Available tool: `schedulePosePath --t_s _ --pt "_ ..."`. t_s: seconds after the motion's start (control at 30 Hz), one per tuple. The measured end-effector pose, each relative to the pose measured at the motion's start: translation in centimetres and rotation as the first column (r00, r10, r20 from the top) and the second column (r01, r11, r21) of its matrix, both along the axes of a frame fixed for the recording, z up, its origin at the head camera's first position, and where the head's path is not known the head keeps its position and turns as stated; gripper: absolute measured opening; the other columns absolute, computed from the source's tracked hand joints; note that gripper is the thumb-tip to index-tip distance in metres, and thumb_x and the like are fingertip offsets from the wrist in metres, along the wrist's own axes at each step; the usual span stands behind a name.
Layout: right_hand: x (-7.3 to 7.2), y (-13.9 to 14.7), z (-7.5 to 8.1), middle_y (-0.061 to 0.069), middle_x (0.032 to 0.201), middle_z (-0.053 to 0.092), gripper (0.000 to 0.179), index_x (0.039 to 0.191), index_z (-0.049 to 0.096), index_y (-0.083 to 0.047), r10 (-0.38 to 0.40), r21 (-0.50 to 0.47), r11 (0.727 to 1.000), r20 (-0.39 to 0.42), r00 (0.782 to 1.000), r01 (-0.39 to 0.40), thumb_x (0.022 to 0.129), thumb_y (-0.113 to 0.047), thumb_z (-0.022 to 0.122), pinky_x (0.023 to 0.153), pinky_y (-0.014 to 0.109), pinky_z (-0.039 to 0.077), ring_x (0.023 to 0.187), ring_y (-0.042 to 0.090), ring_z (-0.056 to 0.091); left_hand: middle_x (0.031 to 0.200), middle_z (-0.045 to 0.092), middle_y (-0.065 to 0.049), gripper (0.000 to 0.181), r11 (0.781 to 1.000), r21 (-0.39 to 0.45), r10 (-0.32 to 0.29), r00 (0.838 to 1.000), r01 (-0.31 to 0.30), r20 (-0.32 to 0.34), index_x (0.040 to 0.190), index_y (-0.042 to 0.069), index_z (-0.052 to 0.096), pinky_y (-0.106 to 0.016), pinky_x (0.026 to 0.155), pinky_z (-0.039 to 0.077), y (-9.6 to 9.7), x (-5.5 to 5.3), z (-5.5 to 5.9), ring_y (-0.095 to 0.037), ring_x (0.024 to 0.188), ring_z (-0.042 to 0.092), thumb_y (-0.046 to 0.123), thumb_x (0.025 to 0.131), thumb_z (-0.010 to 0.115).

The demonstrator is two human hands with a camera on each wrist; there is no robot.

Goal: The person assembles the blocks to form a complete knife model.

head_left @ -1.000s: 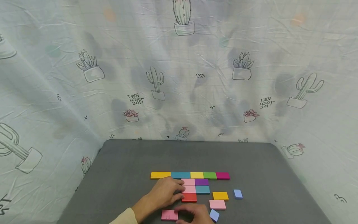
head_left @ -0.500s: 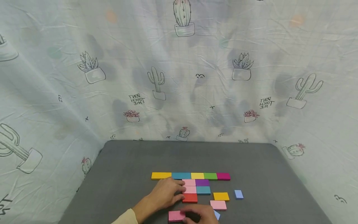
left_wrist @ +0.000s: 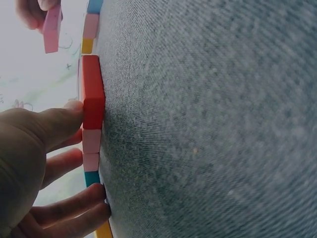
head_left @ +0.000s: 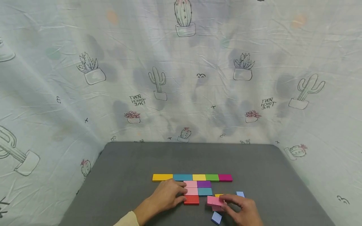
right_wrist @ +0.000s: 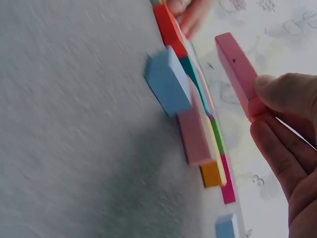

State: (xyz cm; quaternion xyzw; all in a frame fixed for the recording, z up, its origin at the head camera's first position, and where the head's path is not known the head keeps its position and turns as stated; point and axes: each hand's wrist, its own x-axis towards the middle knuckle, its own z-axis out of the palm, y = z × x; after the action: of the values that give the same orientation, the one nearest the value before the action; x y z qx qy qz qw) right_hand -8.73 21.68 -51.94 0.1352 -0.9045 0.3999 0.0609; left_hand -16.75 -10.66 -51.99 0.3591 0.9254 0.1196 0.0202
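Note:
My left hand [head_left: 167, 194] rests at the left ends of two light pink blocks [head_left: 191, 191] and a red block [head_left: 191, 200], fingers and thumb extended against them. A purple block [head_left: 204, 184] and a teal block [head_left: 205, 192] adjoin the pink ones on the right. Between thumb and fingers, my right hand [head_left: 244, 210] pinches a darker pink block [right_wrist: 237, 69], raised off the table. In the head view it overlaps a light pink block [right_wrist: 195, 134] lying below. An orange block [right_wrist: 213, 173] lies just behind that one, mostly covered in the head view.
Along the back runs a straight row of an orange-yellow block [head_left: 162, 177], a blue, a yellow, a green and a magenta block [head_left: 225, 178]. Small light blue blocks lie in front [head_left: 216, 217] and at the right [head_left: 240, 194]. A patterned cloth [head_left: 181, 94] encloses the grey table [head_left: 135, 157].
My right hand has lifted the darker pink block from the table near the front and carried it right and away from me, over the loose blocks. The left hand has stayed put.

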Motion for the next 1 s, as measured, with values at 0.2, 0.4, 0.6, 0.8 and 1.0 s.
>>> schedulePosePath --t_s 0.2,0.4,0.6,0.8,1.0 --pt "-1.2 0.3 0.1 -0.011 0.111 0.082 0.031 0.118 0.084 -0.020 0.038 0.085 0.996 -0.011 0.999 -0.037 0.089 -0.012 0.091 0.087 0.032 0.068 0.098 0.005 0.075 0.134 0.077 0.013 0.031 1.000 0.001 -0.013 1.000 0.013 -0.017 0.126 0.030 0.084 -0.035 0.101 0.063 -0.2 0.0 -0.1 -0.007 0.119 0.074 0.043 0.097 0.084" --pt "-2.5 -0.4 -0.4 -0.009 0.114 0.082 0.029 0.123 0.083 -0.018 0.138 0.085 0.986 0.053 0.989 -0.143 0.094 -0.017 0.087 0.088 0.026 0.066 0.099 0.005 0.074 0.135 0.077 0.012 0.030 1.000 0.015 -0.016 1.000 0.016 -0.016 0.126 0.029 0.084 -0.035 0.101 0.063 -0.2 0.0 -0.1 -0.008 0.119 0.074 0.042 0.098 0.083" --pt "-3.0 -1.2 -0.7 -0.010 0.111 0.082 0.027 0.120 0.084 -0.019 0.173 0.116 0.976 0.091 0.981 -0.183 0.093 -0.021 0.089 0.088 0.029 0.067 0.098 0.004 0.071 0.135 0.077 0.010 0.031 0.999 0.035 -0.020 1.000 0.020 -0.022 0.127 0.028 0.084 -0.036 0.100 0.063 -0.2 -0.1 -0.3 -0.009 0.118 0.075 0.041 0.099 0.083" --pt "-3.2 -1.9 -1.0 -0.006 0.113 0.083 0.027 0.123 0.083 -0.016 0.212 0.093 0.970 0.109 0.971 -0.222 0.096 -0.018 0.086 0.088 0.035 0.068 0.097 0.004 0.072 0.135 0.077 0.012 0.031 1.000 0.028 -0.007 1.000 0.007 -0.020 0.127 0.029 0.084 -0.036 0.100 0.063 -0.2 0.0 -0.4 -0.009 0.118 0.075 0.042 0.098 0.083" --pt "-3.4 -2.4 -1.1 -0.003 0.114 0.083 0.027 0.124 0.082 -0.013 0.239 0.104 0.963 0.104 0.965 -0.250 0.097 -0.015 0.084 0.085 0.029 0.067 0.097 0.004 0.073 0.136 0.077 0.012 0.030 0.999 0.035 0.001 1.000 -0.001 -0.018 0.127 0.030 0.084 -0.036 0.100 0.063 -0.2 0.0 -0.5 -0.010 0.118 0.075 0.040 0.099 0.082"
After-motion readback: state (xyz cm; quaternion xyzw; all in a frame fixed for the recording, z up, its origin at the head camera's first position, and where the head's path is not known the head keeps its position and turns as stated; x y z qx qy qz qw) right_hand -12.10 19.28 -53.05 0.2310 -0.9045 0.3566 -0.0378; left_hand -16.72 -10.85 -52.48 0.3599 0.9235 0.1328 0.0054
